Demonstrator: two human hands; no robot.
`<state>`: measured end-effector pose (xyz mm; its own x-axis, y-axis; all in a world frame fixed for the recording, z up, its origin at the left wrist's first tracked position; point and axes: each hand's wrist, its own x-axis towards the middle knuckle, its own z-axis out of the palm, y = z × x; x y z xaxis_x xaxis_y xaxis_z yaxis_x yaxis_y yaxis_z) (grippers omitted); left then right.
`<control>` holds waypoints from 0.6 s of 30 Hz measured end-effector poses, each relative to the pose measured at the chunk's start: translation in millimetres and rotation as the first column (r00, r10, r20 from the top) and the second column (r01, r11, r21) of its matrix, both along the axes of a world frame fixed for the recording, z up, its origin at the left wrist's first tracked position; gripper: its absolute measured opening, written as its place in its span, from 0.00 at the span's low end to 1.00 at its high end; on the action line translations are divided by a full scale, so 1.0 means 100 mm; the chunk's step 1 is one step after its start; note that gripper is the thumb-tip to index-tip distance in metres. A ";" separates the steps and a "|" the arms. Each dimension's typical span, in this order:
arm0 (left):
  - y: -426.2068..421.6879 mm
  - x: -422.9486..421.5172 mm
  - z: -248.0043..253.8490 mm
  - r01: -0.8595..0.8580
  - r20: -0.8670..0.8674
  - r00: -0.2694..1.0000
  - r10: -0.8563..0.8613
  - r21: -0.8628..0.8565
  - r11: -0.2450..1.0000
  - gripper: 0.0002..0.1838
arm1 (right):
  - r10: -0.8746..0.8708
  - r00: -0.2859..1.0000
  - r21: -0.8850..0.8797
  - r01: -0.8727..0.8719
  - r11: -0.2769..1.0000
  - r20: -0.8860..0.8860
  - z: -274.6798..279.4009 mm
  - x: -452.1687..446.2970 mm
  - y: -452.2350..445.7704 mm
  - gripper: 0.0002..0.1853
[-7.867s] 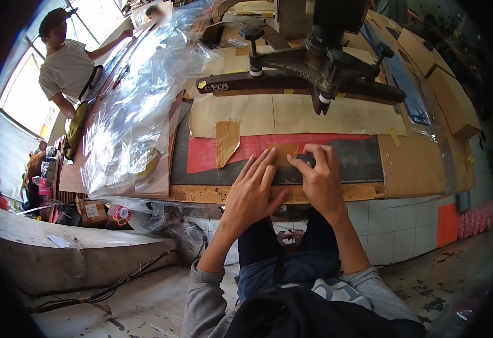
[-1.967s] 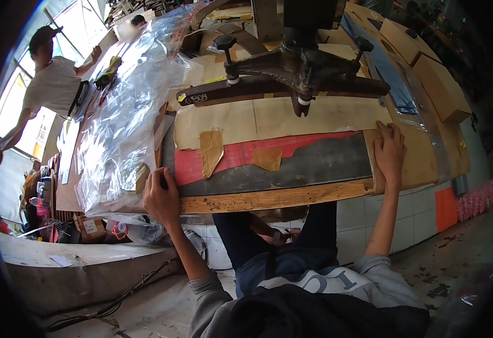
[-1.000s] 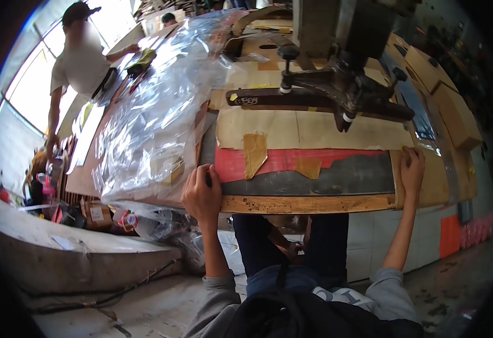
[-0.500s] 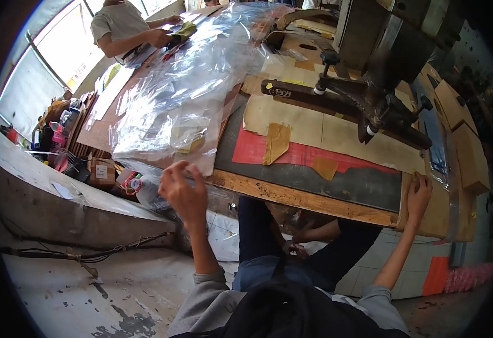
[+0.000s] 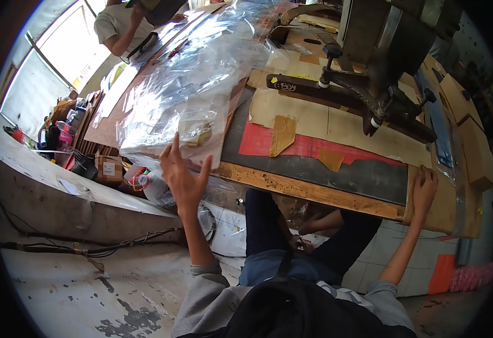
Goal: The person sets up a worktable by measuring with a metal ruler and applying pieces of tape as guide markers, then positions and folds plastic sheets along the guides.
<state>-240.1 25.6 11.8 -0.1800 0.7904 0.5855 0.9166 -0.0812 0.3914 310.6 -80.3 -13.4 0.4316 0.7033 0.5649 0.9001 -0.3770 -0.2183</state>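
My left hand [image 5: 186, 174] is raised with its fingers apart at the near edge of the clear plastic sheeting [image 5: 162, 101], holding nothing. My right hand [image 5: 424, 188] rests on the cardboard at the right end of the wooden edge strip [image 5: 314, 193], its fingers bent over the cardboard's edge; whether they grip it is unclear. Between the hands lies a dark grey board [image 5: 364, 179] with a red sheet [image 5: 258, 141] on it. Two pieces of brown tape, a larger one [image 5: 283, 135] and a smaller one [image 5: 331, 159], lie across the red sheet. Beige card [image 5: 364, 132] lies behind them.
A dark metal press bar [image 5: 348, 104] with knobs hangs over the beige card. Cardboard boxes [image 5: 474, 155] stand at the right. Beyond the plastic, a co-worker [image 5: 120, 28] stands at the left holding something dark. Bottles and a small carton [image 5: 110, 169] sit below left.
My left hand has left the board's left corner and opened at the plastic. Earlier both hands were at the smaller tape piece; my right hand has since moved to the right end. The view has turned left.
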 end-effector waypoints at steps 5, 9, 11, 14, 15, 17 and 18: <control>0.37 0.13 0.13 -0.055 -0.308 0.951 0.004 -0.157 0.986 0.40 | 0.081 0.995 0.240 -0.092 0.967 0.054 0.13 -0.43 -0.11 0.10; 0.57 -0.13 0.29 0.075 -0.070 0.993 -0.098 -0.277 0.958 0.23 | 0.462 0.883 0.331 -0.413 0.848 -0.081 0.42 -1.58 0.10 0.09; 0.62 -0.21 0.34 0.157 -0.086 0.982 -0.167 -0.117 0.981 0.14 | 0.675 0.720 0.251 -0.632 0.733 -0.159 0.48 -2.13 0.34 0.09; 0.75 -0.33 0.44 0.180 -0.062 0.980 -0.189 -0.120 0.976 0.12 | 0.894 0.383 0.255 -0.863 0.436 -0.233 0.47 -2.93 0.86 0.09; 0.79 -0.34 0.40 0.194 -0.049 0.979 -0.199 -0.087 0.977 0.12 | 0.936 0.280 0.285 -0.898 0.334 -0.215 0.43 -3.18 1.09 0.10; 0.87 -0.40 0.32 0.222 -0.028 0.975 -0.222 -0.015 0.975 0.12 | 0.958 0.216 0.193 -0.948 0.252 -0.189 0.42 -3.62 1.46 0.11; 0.86 -0.38 0.32 0.227 -0.017 0.974 -0.227 -0.015 0.974 0.12 | 0.959 0.228 0.155 -0.955 0.254 -0.165 0.44 -3.80 1.59 0.11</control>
